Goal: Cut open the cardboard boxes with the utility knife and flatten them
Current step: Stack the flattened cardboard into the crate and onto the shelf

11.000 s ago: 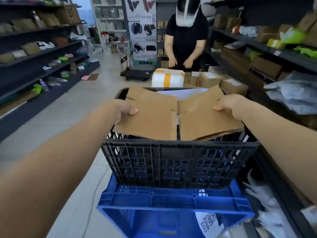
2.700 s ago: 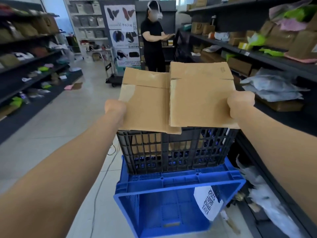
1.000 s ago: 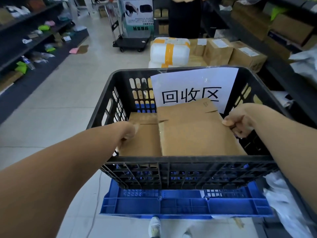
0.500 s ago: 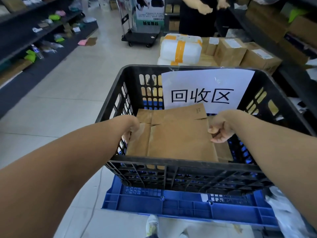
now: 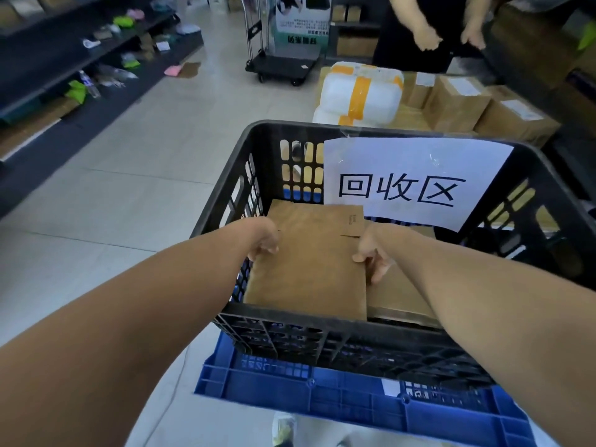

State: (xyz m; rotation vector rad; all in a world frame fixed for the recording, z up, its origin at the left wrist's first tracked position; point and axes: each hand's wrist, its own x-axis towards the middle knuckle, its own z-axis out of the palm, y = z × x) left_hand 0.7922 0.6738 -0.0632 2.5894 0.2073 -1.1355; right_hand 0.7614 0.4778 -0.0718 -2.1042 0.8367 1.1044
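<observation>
A flattened brown cardboard box (image 5: 309, 266) lies inside the black plastic crate (image 5: 225, 208), folded narrower than before. My left hand (image 5: 263, 238) grips its left edge with curled fingers. At the right edge my right hand (image 5: 374, 253) pinches the cardboard, thumb on top and fingers beneath. More flat cardboard (image 5: 400, 295) lies under it at the right. No utility knife is in view.
A white sign with black characters (image 5: 416, 179) hangs inside the crate's far wall. The crate sits on a blue crate (image 5: 322, 388). Beyond are a white taped parcel (image 5: 361, 91), sealed cardboard boxes (image 5: 483, 108), a trolley (image 5: 280, 66), a person in black (image 5: 416, 27), and dark shelves on both sides.
The cardboard has gone from held above the crate down into it. Over the last second my hands have drawn closer together and the cardboard has folded narrower and sunk lower.
</observation>
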